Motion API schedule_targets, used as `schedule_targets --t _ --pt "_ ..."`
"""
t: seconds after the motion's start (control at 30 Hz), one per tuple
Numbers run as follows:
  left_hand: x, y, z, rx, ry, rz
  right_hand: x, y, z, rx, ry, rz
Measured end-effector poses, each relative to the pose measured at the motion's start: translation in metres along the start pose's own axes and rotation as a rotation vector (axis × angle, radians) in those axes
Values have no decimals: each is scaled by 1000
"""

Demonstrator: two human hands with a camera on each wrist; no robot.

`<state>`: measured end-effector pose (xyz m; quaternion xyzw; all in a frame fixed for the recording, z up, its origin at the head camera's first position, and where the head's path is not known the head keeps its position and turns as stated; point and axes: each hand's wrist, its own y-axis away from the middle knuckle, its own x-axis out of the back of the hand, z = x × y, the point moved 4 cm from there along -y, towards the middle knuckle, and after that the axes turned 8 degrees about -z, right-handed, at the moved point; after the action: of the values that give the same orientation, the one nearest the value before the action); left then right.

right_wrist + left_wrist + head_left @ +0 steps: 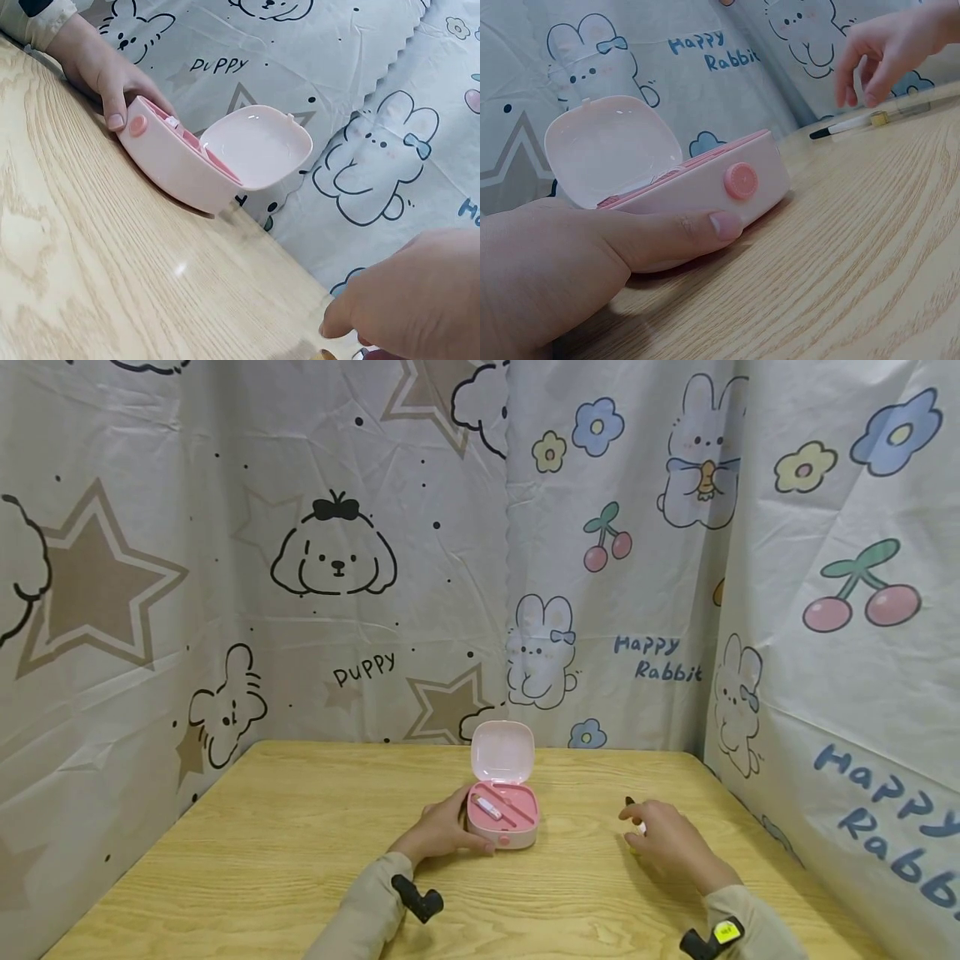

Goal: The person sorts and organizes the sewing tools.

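Observation:
A small pink case (502, 837) stands on the table with its lid (502, 752) raised. Inside, a slim white tube-like item (487, 807) lies slantwise in the pink tray. My left hand (442, 831) grips the case from its left side, the thumb along the front beside the round pink button (741, 181). To the right, my right hand (666, 837) hovers with loosely bent fingers over a pen-like stick (851, 124) with a black tip and white body. A gold piece (879, 118) shows beside the stick. In the right wrist view the hand mostly hides these small things.
The wooden table (300, 843) has light grain and rounded far corners. Printed cloth (337, 635) with puppies, rabbits and stars hangs behind it and along both sides. Each sleeve carries a black wrist camera (417, 899).

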<state>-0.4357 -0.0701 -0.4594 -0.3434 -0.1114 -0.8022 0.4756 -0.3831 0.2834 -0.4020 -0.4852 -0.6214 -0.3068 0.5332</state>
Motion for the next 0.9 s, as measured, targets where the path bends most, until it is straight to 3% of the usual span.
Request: schedule_targets --t 0.23,0.9 --pt "-1 -1 0 1 0 -12 -8 5 7 -29 26 -60" --pt "1 -1 2 -22 3 -12 -16 5 7 60 29 -11"
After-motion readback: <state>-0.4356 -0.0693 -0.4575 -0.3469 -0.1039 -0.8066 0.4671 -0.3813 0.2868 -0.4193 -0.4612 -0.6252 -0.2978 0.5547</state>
